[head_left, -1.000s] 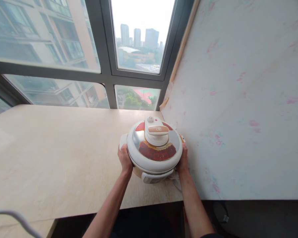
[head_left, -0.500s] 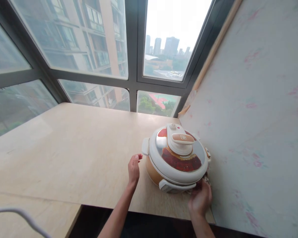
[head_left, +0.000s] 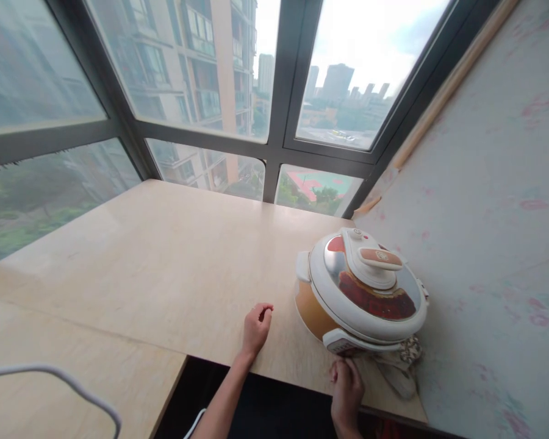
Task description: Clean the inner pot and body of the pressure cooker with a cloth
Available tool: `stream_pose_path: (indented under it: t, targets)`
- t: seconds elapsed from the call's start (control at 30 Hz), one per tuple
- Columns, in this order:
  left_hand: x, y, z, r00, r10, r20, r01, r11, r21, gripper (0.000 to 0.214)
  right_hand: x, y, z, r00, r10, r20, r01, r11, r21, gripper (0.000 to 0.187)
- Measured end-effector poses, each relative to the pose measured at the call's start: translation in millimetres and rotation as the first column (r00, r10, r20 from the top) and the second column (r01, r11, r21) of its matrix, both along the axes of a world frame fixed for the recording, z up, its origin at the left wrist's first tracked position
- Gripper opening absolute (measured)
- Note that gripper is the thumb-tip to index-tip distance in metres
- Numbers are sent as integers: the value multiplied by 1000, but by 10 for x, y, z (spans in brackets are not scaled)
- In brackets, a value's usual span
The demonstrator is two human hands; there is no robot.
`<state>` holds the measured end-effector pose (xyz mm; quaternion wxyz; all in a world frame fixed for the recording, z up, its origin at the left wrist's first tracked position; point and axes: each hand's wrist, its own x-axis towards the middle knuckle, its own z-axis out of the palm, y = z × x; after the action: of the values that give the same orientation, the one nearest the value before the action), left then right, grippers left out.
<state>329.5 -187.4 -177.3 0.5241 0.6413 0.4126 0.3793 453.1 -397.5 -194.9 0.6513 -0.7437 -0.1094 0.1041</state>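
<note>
An electric pressure cooker [head_left: 368,299] stands on the beige ledge [head_left: 201,244], beside the wall. It has a white lid rim, a handle on top, a tan body and worn red patches on its lid. To the left of the cooker, apart from it, my left hand [head_left: 256,329] is loosely closed with nothing visible in it. My right hand [head_left: 348,387] is closed just below the cooker's front panel [head_left: 348,342], and the inside of its fingers is hidden. A patterned bundle [head_left: 410,350] and a clear pouch-like thing [head_left: 398,379] lie partly under the cooker's right front side.
Grey window frames [head_left: 277,110] border the ledge at the back. A wall with floral paper [head_left: 498,262] rises on the right. At lower left, a white cable [head_left: 68,378] crosses a lower beige surface. A dark gap lies below the ledge's front edge.
My right hand has drawn back from the cooker's right front underside, uncovering the bundle and pouch. My left hand has moved away from the cooker's side handle and closed. The view has shifted left.
</note>
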Motion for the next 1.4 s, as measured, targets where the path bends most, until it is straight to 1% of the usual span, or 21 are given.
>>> stream_pose_path:
  t: [0.07, 0.1, 0.17, 0.23, 0.27, 0.3, 0.4, 0.47, 0.53, 0.6, 0.83, 1.13, 1.3, 1.4]
  targets:
    - [-4, -1, -14, 1000, -13, -10, 13, 999, 29, 26, -119, 63, -36, 976, 182, 116, -172, 981, -88, 43]
    - [-5, 0, -23, 1000, -17, -14, 17, 999, 41, 26, -170, 118, -42, 941, 279, 190, -257, 957, -137, 45]
    - [-6, 2, -42, 999, -24, -21, 25, 998, 62, 26, -242, 280, -25, 826, 446, 346, -381, 893, -241, 45]
    - [-9, 2, -59, 999, -31, -26, 33, 996, 79, 25, -274, 497, 19, 700, 558, 447, -435, 828, -353, 41]
    - [-13, 0, -66, 999, -34, -28, 36, 996, 87, 25, -276, 615, 42, 665, 585, 464, -439, 809, -391, 40]
    - [-18, -2, -72, 999, -36, -30, 39, 995, 93, 25, -271, 735, 61, 650, 599, 468, -436, 798, -416, 39]
    - [-45, -14, -82, 999, -38, -33, 41, 993, 110, 24, -228, 1062, 77, 659, 591, 465, -419, 802, -426, 40]
    - [-70, -26, -82, 999, -35, -33, 38, 992, 120, 24, -194, 1226, 57, 669, 585, 459, -415, 806, -422, 40]
    - [-94, -39, -81, 999, -26, -35, 30, 991, 130, 24, -170, 1335, 30, 675, 584, 452, -418, 807, -418, 40]
    - [-112, -51, -79, 999, -14, -37, 19, 990, 138, 24, -158, 1385, 10, 678, 584, 446, -422, 806, -414, 40]
    - [-115, -70, -70, 998, 3, -57, 6, 988, 153, 23, -169, 1330, 22, 678, 599, 426, -451, 796, -404, 40]
    - [-119, -74, -27, 996, -6, -94, 20, 989, 149, 22, -171, 1318, 75, 705, 603, 373, -480, 793, -375, 39]
    - [-113, -76, -4, 996, 2, -90, 9, 992, 125, 21, -166, 1304, 109, 719, 620, 312, -516, 778, -358, 39]
    - [-104, -82, 12, 997, 10, -79, -1, 995, 103, 21, -169, 1278, 141, 720, 645, 258, -563, 759, -327, 40]
